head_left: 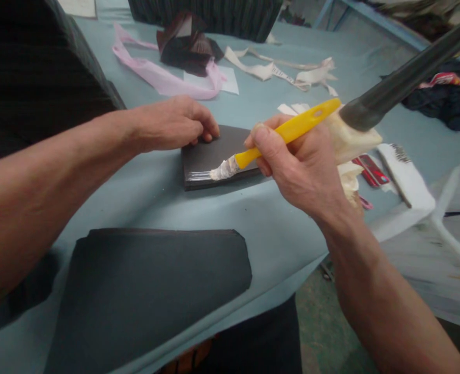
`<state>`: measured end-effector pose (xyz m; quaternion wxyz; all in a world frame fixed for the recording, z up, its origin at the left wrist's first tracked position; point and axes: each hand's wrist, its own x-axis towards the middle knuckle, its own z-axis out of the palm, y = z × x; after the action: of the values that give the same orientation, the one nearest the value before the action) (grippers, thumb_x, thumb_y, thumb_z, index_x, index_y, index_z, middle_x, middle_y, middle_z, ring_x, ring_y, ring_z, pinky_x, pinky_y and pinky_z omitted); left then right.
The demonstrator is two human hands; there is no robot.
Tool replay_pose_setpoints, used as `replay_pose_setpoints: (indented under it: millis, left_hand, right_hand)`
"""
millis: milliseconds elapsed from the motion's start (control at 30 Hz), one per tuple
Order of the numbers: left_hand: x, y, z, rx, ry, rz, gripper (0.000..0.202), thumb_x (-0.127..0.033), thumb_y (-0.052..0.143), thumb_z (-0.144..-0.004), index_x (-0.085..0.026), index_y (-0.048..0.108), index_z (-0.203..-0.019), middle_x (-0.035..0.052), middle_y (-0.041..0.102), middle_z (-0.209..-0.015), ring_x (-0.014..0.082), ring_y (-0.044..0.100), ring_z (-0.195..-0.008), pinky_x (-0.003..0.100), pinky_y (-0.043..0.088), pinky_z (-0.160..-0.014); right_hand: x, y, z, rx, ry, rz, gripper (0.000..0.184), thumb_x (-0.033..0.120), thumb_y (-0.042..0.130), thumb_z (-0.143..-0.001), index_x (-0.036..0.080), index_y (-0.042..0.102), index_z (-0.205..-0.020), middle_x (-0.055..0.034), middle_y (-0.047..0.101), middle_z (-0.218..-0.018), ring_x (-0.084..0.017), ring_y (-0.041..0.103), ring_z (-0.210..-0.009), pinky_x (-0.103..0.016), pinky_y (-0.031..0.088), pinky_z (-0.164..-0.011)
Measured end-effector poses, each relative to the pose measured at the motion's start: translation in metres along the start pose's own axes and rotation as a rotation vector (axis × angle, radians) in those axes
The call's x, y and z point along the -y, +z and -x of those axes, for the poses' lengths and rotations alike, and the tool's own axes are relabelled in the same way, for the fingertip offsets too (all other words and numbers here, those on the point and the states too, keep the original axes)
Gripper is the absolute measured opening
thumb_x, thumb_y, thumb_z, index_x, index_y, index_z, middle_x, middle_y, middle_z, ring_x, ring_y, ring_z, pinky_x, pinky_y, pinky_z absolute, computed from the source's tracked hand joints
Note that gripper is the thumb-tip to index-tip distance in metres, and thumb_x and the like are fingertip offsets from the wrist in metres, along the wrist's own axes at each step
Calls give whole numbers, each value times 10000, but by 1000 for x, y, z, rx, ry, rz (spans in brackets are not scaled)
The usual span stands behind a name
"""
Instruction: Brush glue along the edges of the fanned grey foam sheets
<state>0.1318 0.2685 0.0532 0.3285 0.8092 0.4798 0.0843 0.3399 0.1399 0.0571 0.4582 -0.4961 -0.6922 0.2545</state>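
Observation:
My right hand (300, 166) is closed round the yellow handle of a brush (288, 132); the brush's pale, glue-coated bristles rest on the near edge of a small dark rectangular piece (210, 156) lying on the grey-blue table (167, 202). A wet shine runs along that edge. My left hand (175, 124) presses down on the piece's far left corner with its fingers curled and nothing in them.
A larger dark sheet (152, 291) lies at the table's near edge. Pink ribbon (163, 78), dark folded fabric (186, 47) and white strips (284, 70) lie at the back. A black pole (409, 72) crosses at the right, above a white stand (405, 176).

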Motion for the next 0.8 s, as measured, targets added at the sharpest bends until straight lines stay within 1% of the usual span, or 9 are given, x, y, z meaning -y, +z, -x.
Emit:
replay_pose_setpoints:
  millis: [100, 233, 400, 533, 667, 733, 800]
  left_hand:
    - [-1, 0, 0, -22, -15, -18, 507, -87, 494, -843, -191, 824, -1213, 23, 811, -1129, 174, 711, -973, 403, 566, -1077]
    - [-4, 0, 1, -36, -68, -45, 514, -83, 488, -846, -205, 823, -1217, 6, 808, -1118, 164, 700, -964, 370, 551, -1075]
    - [-7, 0, 4, -25, -62, -46, 523, -106, 509, -829, -169, 806, -1255, 39, 816, -1199, 164, 670, -986, 312, 515, -1063]
    - [-6, 0, 3, -42, -65, -91, 519, -121, 492, -841, -186, 813, -1244, 27, 821, -1168, 158, 668, -979, 286, 481, -1043]
    - [-3, 0, 1, -41, -74, -92, 514, -129, 492, -846, -207, 814, -1239, 9, 824, -1185, 156, 679, -988, 270, 470, -1037]
    - [-2, 0, 0, -39, -78, -89, 507, -148, 498, -848, -214, 813, -1240, 9, 826, -1202, 166, 684, -1000, 277, 471, -1043]
    - [-2, 0, 0, -41, -78, -83, 502, -166, 493, -859, -209, 809, -1247, 16, 825, -1213, 171, 684, -1004, 282, 473, -1046]
  right_hand:
    - [-1, -7, -1, -8, 14, -2, 367, 514, 726, -1056, 231, 707, -823, 64, 502, -583, -107, 499, -553, -288, 408, -557]
    - [-6, -17, -3, -30, 33, 39, 328, 409, 714, -1066, 223, 719, -796, 59, 505, -572, -111, 528, -571, -292, 417, -568]
    - [-11, -27, -6, -92, 100, 79, 301, 286, 688, -1066, 228, 721, -772, 54, 489, -541, -121, 537, -585, -291, 430, -573]
    - [-10, -32, -6, -144, 161, 81, 325, 262, 663, -1060, 222, 714, -742, 48, 487, -528, -119, 521, -586, -290, 390, -539]
    - [-13, -37, -9, -201, 193, 107, 334, 222, 656, -1041, 223, 702, -710, 66, 470, -485, -99, 466, -493, -274, 347, -484]
    - [-16, -39, -11, -215, 206, 114, 347, 232, 653, -1047, 226, 683, -702, 77, 465, -466, -90, 451, -452, -259, 360, -474]
    - [-21, -43, -13, -220, 223, 102, 349, 243, 644, -1055, 229, 669, -707, 81, 464, -460, -89, 467, -448, -240, 388, -480]
